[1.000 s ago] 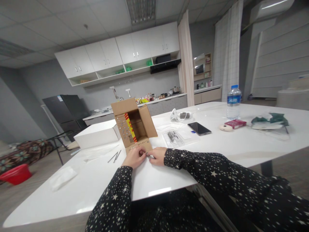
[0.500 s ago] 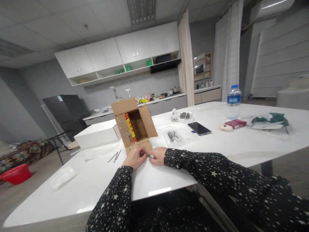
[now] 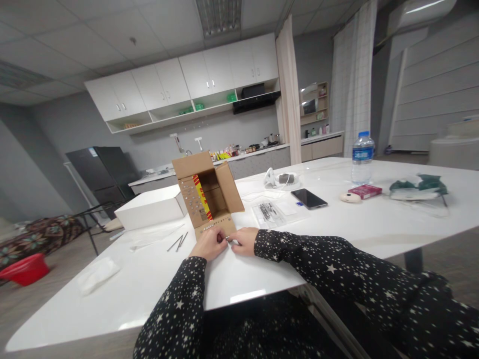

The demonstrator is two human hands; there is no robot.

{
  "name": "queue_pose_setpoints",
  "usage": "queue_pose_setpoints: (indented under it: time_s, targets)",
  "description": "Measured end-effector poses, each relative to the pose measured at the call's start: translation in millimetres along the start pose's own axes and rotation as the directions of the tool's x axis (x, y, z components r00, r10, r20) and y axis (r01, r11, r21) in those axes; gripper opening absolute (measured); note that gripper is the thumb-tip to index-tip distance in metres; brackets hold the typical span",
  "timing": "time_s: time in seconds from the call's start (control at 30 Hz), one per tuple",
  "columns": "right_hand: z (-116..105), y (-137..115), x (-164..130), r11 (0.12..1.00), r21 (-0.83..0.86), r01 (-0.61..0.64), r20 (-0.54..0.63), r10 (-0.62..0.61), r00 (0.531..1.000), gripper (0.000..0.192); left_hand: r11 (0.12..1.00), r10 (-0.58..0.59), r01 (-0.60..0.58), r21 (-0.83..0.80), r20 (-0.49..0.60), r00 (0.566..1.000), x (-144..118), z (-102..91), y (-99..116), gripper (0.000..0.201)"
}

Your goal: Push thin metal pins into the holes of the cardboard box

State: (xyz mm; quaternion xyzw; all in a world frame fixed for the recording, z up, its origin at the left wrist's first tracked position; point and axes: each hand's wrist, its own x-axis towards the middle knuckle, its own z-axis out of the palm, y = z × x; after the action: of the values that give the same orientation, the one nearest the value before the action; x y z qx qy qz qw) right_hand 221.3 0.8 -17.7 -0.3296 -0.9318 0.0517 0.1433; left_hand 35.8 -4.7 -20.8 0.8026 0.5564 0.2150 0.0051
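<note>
A: Where's the small silvery metal pin (image 3: 227,239)?
B: Between both hands, at the near flap of the open brown cardboard box (image 3: 208,195) on the white bench (image 3: 337,234).
A: Grip?
B: Left hand (image 3: 208,244) and right hand (image 3: 244,241) pinch narrow on it; its long axis seems to run left-right, both equally near.

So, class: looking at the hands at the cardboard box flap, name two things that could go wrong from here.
The left hand and right hand pinch a small metal piece at the front flap of the open cardboard box; it could slip and be lost on the white table. Pressing on the flap might push the light box back into the white box. The loose metal rods near the left hand could be knocked away.
</note>
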Motion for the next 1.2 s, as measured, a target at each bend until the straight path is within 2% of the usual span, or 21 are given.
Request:
queue_pose_setpoints:
  time_s: [0.23,0.83,1.2]
  targets:
    - [-2.5,-1.6,-2.6,1.000,-0.003,0.000,0.003,0.000,1.000,0.040,0.999,-0.050,0.050,-0.013,-0.010,0.999,-0.2,-2.7,4.2,0.010]
    - [-0.9,-0.3,0.0,1.000,-0.013,-0.015,0.013,0.015,1.000,0.038,0.995,-0.033,0.005,-0.104,-0.267,0.963,-0.9,-8.8,7.9,0.012]
    - [0.9,1.9,-0.8,1.000,-0.013,0.000,-0.002,0.000,1.000,0.036,0.991,-0.053,0.013,-0.133,-0.302,0.952,-0.9,-10.6,9.4,0.011]
